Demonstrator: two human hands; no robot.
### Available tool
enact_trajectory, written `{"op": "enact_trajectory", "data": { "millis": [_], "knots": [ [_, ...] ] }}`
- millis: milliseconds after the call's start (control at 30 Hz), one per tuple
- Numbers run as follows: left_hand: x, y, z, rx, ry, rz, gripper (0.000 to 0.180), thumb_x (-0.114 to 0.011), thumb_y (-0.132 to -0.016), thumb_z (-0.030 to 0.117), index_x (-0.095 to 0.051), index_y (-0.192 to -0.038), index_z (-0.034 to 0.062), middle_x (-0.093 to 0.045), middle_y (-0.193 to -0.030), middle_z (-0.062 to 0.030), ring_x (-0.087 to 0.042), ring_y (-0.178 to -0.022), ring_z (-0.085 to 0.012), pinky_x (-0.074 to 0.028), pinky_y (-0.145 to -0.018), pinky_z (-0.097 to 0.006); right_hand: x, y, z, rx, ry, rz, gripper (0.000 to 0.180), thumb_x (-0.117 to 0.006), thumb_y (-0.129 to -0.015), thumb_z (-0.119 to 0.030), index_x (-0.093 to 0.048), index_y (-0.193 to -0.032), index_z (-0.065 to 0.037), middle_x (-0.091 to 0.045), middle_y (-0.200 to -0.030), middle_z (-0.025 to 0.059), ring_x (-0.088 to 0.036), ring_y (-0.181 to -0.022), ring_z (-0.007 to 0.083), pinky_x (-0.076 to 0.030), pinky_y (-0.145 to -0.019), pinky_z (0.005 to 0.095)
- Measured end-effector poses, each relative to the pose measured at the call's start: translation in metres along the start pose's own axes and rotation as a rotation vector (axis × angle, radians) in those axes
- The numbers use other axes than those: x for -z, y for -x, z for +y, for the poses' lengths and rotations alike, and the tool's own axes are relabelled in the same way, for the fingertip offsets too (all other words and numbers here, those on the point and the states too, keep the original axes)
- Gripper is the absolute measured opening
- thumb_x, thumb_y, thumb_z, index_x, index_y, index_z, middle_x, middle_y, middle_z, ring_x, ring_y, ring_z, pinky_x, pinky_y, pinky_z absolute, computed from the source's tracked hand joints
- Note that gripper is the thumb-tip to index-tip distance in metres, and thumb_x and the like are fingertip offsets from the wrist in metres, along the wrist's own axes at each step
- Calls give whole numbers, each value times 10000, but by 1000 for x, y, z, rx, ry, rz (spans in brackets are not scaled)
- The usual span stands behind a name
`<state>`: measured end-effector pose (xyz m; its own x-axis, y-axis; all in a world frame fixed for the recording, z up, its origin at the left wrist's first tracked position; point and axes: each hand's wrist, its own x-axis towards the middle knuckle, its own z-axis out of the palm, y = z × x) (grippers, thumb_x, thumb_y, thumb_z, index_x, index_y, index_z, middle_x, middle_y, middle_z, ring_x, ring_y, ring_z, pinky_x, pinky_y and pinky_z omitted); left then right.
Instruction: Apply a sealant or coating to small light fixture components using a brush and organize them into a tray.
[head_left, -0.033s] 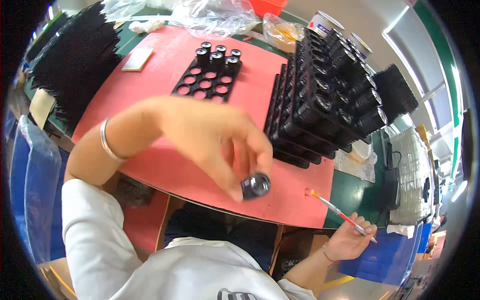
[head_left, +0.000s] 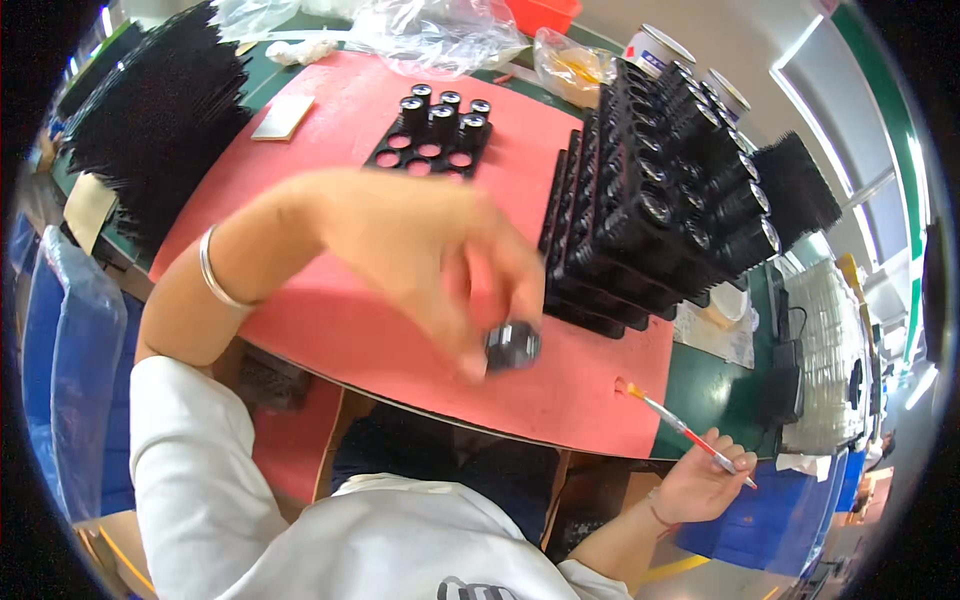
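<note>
My left hand (head_left: pixel 400 235), slightly blurred, is raised over the pink mat and pinches a small black cylindrical lens (head_left: pixel 513 346) with a glossy end between thumb and fingers. At the front right edge of the mat, my right hand (head_left: pixel 706 482) holds a thin paintbrush (head_left: pixel 684 428) with a red and silver handle. Its yellowish tip points up and left, close to a small mark in the mat. Beyond my left hand lies a black tray (head_left: pixel 480 150) with round holes. Several black cylinders (head_left: pixel 441 122) stand in its far rows, and my hand hides its near end.
A stack of black trays (head_left: pixel 610 225) full of cylinders rises on the right of the pink mat (head_left: pixel 350 330). Bristly black piles (head_left: pixel 150 130) stand at the left. Clear plastic bags (head_left: pixel 430 35) and tin cans (head_left: pixel 660 50) are at the back. A pale pad (head_left: pixel 284 117) lies far left.
My left hand has moved slightly upward with the lens, which has turned a little. The whole view has shifted slightly. My right hand keeps its hold on the paintbrush.
</note>
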<state>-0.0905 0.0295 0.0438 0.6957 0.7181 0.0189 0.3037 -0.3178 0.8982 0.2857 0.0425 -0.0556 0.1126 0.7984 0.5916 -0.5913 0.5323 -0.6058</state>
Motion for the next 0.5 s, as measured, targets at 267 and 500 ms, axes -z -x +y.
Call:
{"op": "enact_trajectory", "data": {
  "millis": [267, 500],
  "knots": [
    [34, 21, -31, 455, -627, 941, 260, -703, -689, 220, -603, -793, 4, -578, -616, -78, -537, -550, -144, -420, -531, -273, 3, -2, 4, -32, -52, -35, 172, -463, -876, -207, -369, -795, -89, -308, -631, 3, -312, -602, 134, -299, -675, 314],
    [34, 14, -65, 585, -733, 943, 290, -671, -671, 297, -651, -794, 35, -639, -657, -99, -622, -584, -226, -486, -598, -324, 4, 0, 5, 1, -42, -71, 203, -465, -876, -218, -346, -766, -95, -278, -615, -4, -274, -574, 123, -254, -635, 302]
  ]
}}
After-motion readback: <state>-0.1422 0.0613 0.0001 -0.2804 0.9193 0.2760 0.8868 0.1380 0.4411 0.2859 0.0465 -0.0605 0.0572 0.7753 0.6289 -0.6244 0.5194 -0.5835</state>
